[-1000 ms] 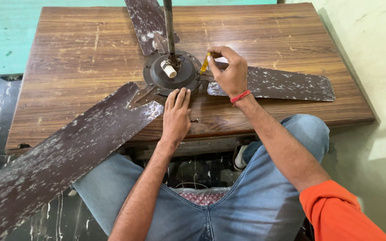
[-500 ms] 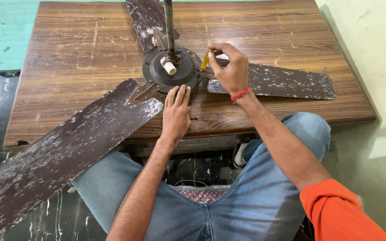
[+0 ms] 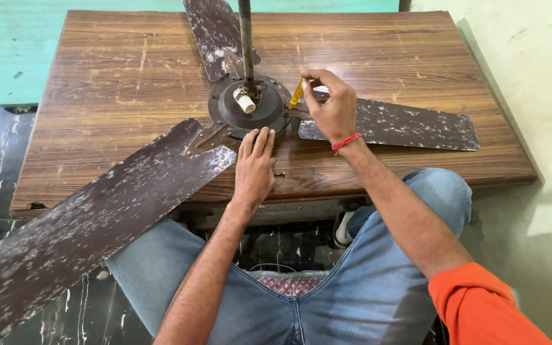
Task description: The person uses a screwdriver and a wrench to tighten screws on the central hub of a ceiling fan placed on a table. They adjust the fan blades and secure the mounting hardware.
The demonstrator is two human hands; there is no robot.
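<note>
Ceiling fan point(image 3: 248, 105) lies on a scratched wood-grain table point(image 3: 116, 83): round dark metal hub, upright rod, three long brown blades, paint flaked and speckled white. Small white cylinder sits on the hub top. Left hand point(image 3: 254, 167) lies flat, fingers released, tips touching the hub's near rim. Right hand point(image 3: 333, 105) pinches a slim yellow screwdriver point(image 3: 296, 94); its tip meets the hub's edge just left of the fingertips, by the right blade's bracket. Red thread circles the right wrist.
</note>
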